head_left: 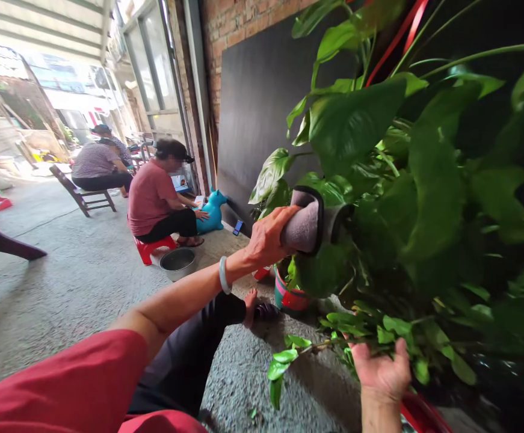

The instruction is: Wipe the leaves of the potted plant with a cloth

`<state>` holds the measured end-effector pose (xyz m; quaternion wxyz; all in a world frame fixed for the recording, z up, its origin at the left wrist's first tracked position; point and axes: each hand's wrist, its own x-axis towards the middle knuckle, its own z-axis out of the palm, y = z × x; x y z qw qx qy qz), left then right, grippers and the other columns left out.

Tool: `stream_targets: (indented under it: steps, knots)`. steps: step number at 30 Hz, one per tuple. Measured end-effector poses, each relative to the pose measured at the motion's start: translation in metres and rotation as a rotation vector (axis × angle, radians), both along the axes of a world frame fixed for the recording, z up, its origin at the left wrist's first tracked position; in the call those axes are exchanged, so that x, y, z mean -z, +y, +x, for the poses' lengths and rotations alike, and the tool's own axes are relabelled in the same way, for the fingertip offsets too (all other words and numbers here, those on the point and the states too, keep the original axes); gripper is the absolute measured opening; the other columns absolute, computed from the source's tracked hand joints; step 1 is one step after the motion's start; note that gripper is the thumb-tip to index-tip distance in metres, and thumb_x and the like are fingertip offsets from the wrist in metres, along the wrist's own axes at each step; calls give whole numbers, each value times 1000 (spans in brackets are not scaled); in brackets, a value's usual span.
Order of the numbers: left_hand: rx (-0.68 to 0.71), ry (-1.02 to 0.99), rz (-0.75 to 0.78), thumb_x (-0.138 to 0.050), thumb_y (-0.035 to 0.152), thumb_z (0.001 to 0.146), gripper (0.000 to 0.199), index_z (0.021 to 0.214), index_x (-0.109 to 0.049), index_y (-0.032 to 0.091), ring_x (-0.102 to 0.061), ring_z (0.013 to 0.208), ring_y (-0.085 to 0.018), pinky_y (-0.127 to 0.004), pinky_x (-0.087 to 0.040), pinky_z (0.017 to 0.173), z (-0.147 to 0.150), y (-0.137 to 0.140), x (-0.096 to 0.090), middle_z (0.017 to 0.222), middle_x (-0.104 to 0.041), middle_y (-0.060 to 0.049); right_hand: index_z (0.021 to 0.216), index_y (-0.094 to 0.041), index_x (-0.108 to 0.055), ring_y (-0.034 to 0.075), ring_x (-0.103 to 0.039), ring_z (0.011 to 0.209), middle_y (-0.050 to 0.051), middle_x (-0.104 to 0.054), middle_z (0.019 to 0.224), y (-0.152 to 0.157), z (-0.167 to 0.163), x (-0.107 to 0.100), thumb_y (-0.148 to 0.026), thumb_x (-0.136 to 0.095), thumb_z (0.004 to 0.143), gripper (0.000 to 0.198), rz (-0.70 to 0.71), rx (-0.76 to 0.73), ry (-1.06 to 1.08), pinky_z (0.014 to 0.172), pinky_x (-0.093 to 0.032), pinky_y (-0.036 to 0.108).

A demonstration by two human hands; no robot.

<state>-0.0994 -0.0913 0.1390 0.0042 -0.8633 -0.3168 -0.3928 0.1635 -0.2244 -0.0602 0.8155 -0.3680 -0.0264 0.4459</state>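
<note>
On a rough concrete yard floor beside a brick wall, the left hand [268, 237] clenched a soft, limp grey microfibre cloth [305, 224] against a broad green pothos leaf [352, 123], while the open right hand [381, 370] cradled fragile, bendy lower stems [370, 331], best supported from beneath.

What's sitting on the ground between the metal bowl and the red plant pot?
In the head view, the wearer's bare foot and outstretched left forearm cross between the metal bowl and the red plant pot; otherwise bare concrete.
</note>
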Motion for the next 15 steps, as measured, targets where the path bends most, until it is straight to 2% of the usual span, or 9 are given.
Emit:
stream_targets:
  steps: [2,4,7,9,11,13,15]
  knots:
    - [-23,66,-28,-73,29,72,73,140,-50,16,-58,122,-28,-38,-48,101,2,4,5,134,-60,-13,104,-27,-70,34,-61,117,3,-73,113,-1,2,2,-59,-69,70,46,-15,15,5,98,-45,67]
    - [2,266,-151,-69,19,70,65,134,-56,16,-63,111,-27,-35,-51,93,4,0,19,122,-66,-11,100,-27,-70,32,-61,116,2,-73,111,-2,4,3,-54,-71,69,41,-19,37,12,97,-47,63]
    - [174,471,-334,-62,7,66,61,127,-63,16,-66,98,-22,-28,-51,83,6,-21,33,110,-71,-6,98,-27,-70,31,-62,116,2,-74,110,-1,6,4,-52,-72,70,37,11,35,18,98,-48,60]
    - [321,429,-357,-64,10,68,63,130,-61,17,-66,99,-19,-26,-49,85,10,-39,25,114,-71,-5,98,-27,-70,31,-62,116,2,-74,110,1,5,2,-52,-69,72,36,5,41,26,99,-47,63]
    - [404,306,-305,-68,19,71,67,137,-56,16,-65,105,-19,-26,-49,91,20,-49,4,121,-68,-6,99,-27,-70,32,-62,117,3,-74,111,3,3,0,-52,-67,73,36,-25,69,31,102,-45,67]
    - [382,171,-213,-67,25,75,71,143,-50,14,-61,115,-21,-29,-47,99,36,-48,-18,131,-63,-8,102,-27,-71,33,-62,117,3,-73,113,3,1,-1,-52,-67,73,39,-27,76,19,103,-43,69]
    - [295,121,-138,-65,24,77,74,147,-44,14,-58,122,-24,-32,-47,103,54,-36,-26,137,-59,-10,104,-26,-71,34,-62,118,4,-73,114,3,0,-1,-54,-68,72,43,4,72,-3,103,-42,71]
